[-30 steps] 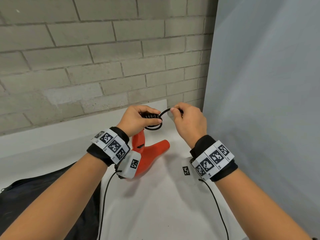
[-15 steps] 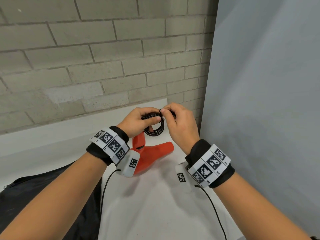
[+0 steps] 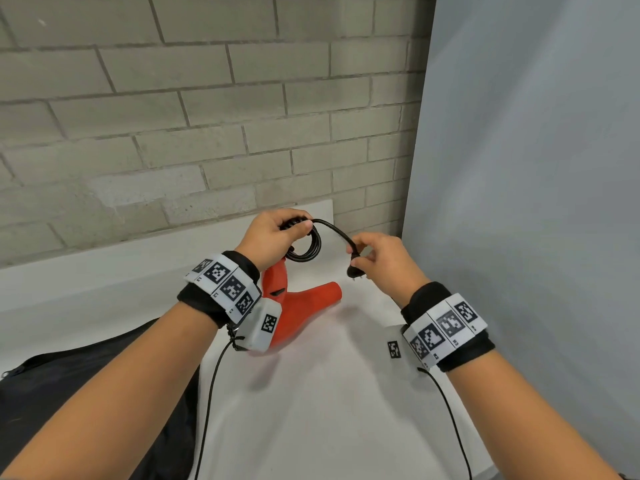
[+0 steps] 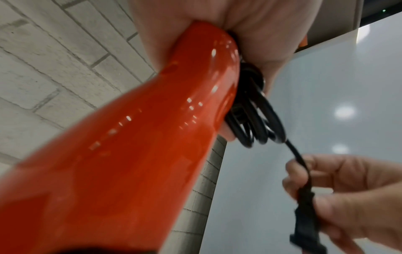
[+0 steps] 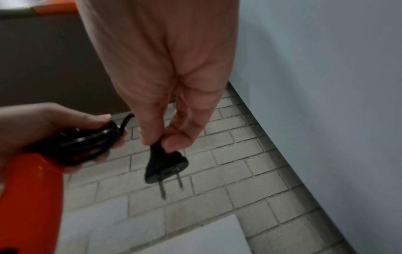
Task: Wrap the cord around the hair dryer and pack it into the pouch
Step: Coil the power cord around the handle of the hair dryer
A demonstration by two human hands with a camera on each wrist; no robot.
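Observation:
A glossy red hair dryer [image 3: 304,306] [image 4: 135,154] [image 5: 28,197] hangs above the white table, held by its handle end. My left hand [image 3: 273,233] [image 5: 43,123] grips that handle end together with the black cord [image 3: 308,247] [image 4: 252,123] [image 5: 87,144], which is coiled in several loops there. A short free length arcs rightward to the black two-pin plug [image 3: 355,270] [image 4: 306,221] [image 5: 165,165]. My right hand [image 3: 381,258] [image 4: 348,197] [image 5: 174,96] pinches the cord just above the plug, whose pins point downward. A black pouch [image 3: 86,393] lies at lower left.
A white table [image 3: 329,393] runs to a grey brick wall [image 3: 173,116] behind. A pale blue panel [image 3: 536,168] stands close on the right. Thin black sensor cables [image 3: 211,393] hang from both wristbands over the table.
My right hand has drawn away to the right and down from the left hand, and the cord's end and plug now show between them. The coil at the handle has gained a loop.

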